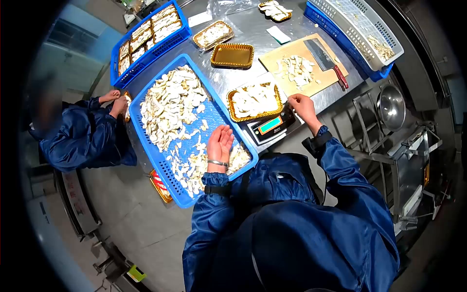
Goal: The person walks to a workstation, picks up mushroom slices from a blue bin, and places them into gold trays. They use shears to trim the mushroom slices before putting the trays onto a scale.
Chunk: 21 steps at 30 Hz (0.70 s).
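My left hand point(220, 143) is over a blue plastic crate point(192, 62) of pale sliced mushrooms point(172, 104). Its palm is turned up, with the fingers slightly bent and no slice visible in it. Close to the right edge of a gold tray point(233, 117) is my right hand point(302, 107), its fingers curled together. Whatever lies between those fingertips is too small to make out. Sliced mushrooms point(255, 100) fill the tray, which rests on a digital scale point(272, 127) with a lit display.
A cleaver point(318, 54) and mushroom pieces lie on a wooden board point(272, 61). An unfilled gold tray point(232, 55) sits near a wrapped filled one point(213, 35). A blue crate of filled trays point(116, 68) is far left; stacked baskets point(394, 48) stand right. A co-worker point(87, 131) is at left.
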Tool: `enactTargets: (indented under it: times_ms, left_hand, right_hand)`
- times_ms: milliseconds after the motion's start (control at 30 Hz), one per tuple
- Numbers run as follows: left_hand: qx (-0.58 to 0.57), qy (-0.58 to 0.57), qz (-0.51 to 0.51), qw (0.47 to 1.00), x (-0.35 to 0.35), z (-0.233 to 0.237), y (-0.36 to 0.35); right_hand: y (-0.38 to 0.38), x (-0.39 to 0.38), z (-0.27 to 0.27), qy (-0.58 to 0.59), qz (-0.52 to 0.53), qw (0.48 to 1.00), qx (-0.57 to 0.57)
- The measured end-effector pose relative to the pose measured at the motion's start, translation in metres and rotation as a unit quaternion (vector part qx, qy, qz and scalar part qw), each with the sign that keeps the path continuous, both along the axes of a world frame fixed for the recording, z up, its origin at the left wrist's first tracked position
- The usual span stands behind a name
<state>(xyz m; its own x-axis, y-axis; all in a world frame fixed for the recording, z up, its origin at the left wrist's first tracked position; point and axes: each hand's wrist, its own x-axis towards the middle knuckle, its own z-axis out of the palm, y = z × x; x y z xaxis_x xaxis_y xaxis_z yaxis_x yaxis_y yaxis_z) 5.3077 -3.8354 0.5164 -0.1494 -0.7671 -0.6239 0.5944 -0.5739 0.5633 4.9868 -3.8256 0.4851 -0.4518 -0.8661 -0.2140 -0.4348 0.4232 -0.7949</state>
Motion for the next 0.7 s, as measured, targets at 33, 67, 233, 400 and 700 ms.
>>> enactTargets:
  times_ms: [33, 67, 233, 400, 700]
  left_hand:
    - [0.004, -0.002, -0.003, 1.000, -0.001, -0.001, 0.001]
    - [0.007, -0.005, -0.006, 1.000, -0.002, -0.001, 0.002]
    - [0.008, -0.006, 0.000, 1.000, 0.000, 0.000, 0.000]
    - [0.010, -0.004, 0.011, 1.000, 0.008, -0.004, 0.001]
    - [0.023, 0.007, 0.034, 0.999, 0.011, -0.010, 0.003]
  right_hand:
    - [-0.003, 0.003, -0.001, 0.000, 0.011, 0.999, -0.037]
    - [-0.008, 0.007, -0.002, 0.006, 0.008, 1.000, -0.015]
    - [-0.022, 0.039, 0.041, 0.126, 0.078, 0.989, 0.015]
    - [-0.039, 0.049, 0.043, 0.186, 0.102, 0.976, -0.050]
    - [-0.057, 0.044, 0.033, 0.265, 0.162, 0.946, -0.090]
